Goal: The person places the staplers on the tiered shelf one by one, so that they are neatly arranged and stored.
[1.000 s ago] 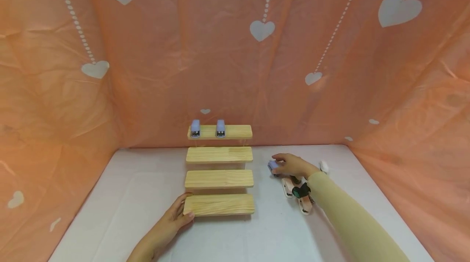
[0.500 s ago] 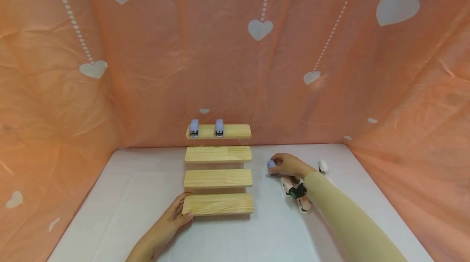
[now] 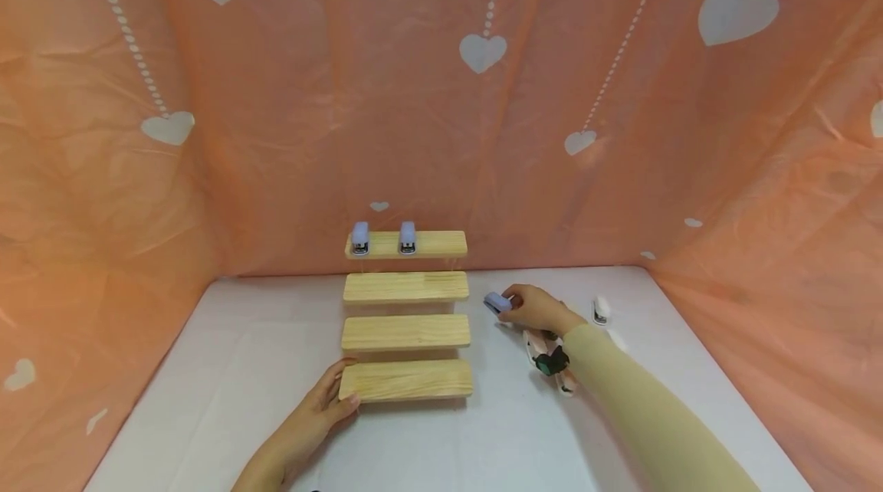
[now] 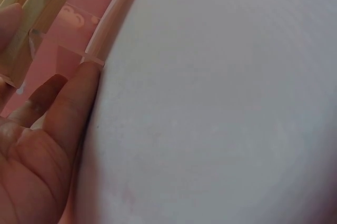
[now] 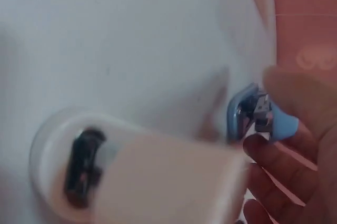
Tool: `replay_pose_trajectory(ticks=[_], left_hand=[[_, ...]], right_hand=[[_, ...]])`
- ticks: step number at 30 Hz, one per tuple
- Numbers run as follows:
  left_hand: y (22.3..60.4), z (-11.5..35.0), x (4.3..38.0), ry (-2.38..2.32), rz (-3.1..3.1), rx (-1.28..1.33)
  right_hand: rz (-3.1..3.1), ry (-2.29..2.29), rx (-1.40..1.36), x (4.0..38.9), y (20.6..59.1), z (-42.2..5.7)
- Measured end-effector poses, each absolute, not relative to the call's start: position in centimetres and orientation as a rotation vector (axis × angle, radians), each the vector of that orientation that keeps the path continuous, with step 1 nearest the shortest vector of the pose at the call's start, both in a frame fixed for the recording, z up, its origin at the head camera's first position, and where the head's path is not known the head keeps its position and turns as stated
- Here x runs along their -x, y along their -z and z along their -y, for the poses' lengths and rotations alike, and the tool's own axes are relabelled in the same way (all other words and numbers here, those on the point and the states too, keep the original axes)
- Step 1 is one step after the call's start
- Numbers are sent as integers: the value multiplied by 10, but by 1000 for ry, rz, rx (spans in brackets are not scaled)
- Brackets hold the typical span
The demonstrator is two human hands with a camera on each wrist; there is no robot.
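A small lavender stapler (image 3: 497,302) is pinched between the thumb and fingers of my right hand (image 3: 541,308), right of the rack. In the right wrist view this stapler (image 5: 284,124) is tilted, its metal parts showing. My left hand (image 3: 310,419) grips the left end of the lowest board of a stepped wooden rack (image 3: 407,381), thumb at the front edge. The left wrist view shows the fingers (image 4: 73,108) near the rack's clear side support. On the top board stand two more lavender staplers, one at the left end (image 3: 360,237) and one near the middle (image 3: 408,237).
Below my right hand lie pale pink staplers (image 3: 533,344), partly hidden by the arm and a dark green object (image 3: 552,362). A white stapler (image 3: 601,309) stands farther right on the white tabletop (image 3: 276,339). An orange curtain (image 3: 407,132) with hearts encloses the back and sides.
My right hand has shifted slightly left and away from me with the lavender stapler, which has turned sideways. My left hand keeps its grip on the rack. The head view has drifted slightly.
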State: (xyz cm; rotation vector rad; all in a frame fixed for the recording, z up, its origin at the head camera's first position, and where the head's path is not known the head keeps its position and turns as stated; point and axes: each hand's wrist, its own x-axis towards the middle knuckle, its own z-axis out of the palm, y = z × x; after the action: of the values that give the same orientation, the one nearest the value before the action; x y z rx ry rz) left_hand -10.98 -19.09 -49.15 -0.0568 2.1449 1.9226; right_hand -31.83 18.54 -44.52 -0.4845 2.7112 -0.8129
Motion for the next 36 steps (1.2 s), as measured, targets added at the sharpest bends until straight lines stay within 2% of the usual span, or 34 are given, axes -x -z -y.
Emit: replay_pose_trajectory(ticks=[22, 30, 36], left_hand=[[491, 187, 109, -1914, -2107, 14], [491, 189, 109, -1919, -2118, 38], [492, 193, 110, -1931, -2133, 39]], right_hand=[[-2692, 719, 460, 316, 447, -177], [-2668, 951, 370, 310, 440, -177], [-2706, 1159, 442, 304, 418, -175]])
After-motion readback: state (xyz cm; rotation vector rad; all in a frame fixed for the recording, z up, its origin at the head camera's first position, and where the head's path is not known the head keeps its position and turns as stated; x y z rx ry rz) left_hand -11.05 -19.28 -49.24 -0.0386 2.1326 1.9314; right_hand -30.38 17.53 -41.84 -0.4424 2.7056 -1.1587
